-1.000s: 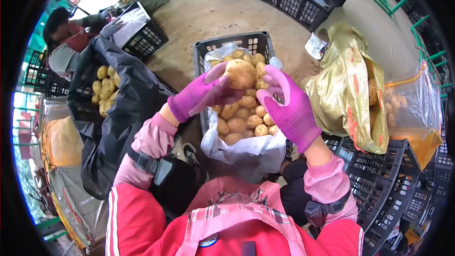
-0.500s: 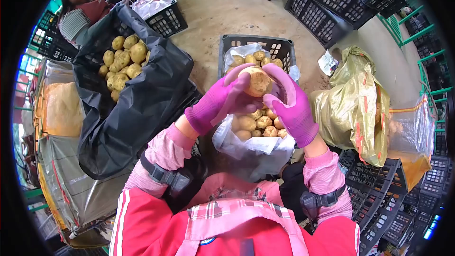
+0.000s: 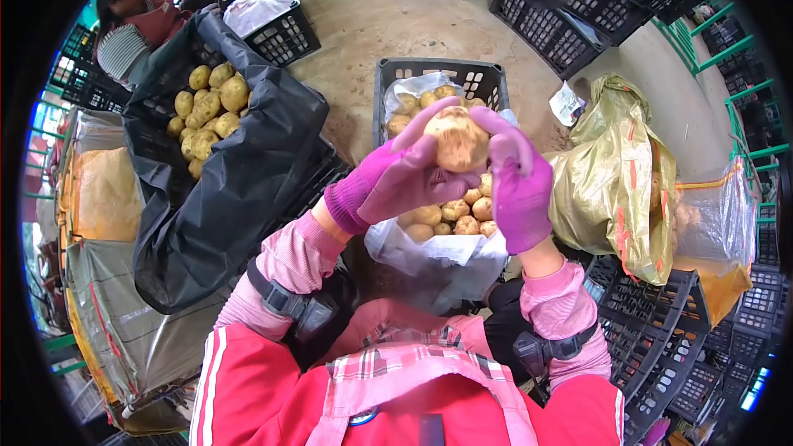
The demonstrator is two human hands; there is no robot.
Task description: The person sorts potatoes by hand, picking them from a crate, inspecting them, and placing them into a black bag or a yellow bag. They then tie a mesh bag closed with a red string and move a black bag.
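A pale potato [image 3: 460, 140], slightly smeared by motion, is held up above a black crate [image 3: 443, 67]. My left hand [image 3: 402, 172], in a purple-pink glove, wraps its fingers and thumb around the potato's left side and underside. At its right edge, my gloved right hand [image 3: 522, 177] has curled fingers against the skin, fingertips near the top. Below the hands, several potatoes [image 3: 457, 213] lie in the crate on a white plastic liner [image 3: 450, 260]. Part of the crate's contents is hidden behind my hands.
On the left, a crate lined with black plastic [image 3: 235, 173] contains several potatoes [image 3: 206, 116]; another person [image 3: 149, 25] sits behind it. A yellowish sack [image 3: 615, 177] stands at right. Black crates [image 3: 570, 8] are stacked at the far right, and a paper scrap [image 3: 567, 104] lies on the floor.
The potato has turned between my hands and shifted slightly right. My right hand has rotated, its fingers now more curled and its thumb drawn in from beneath the potato.
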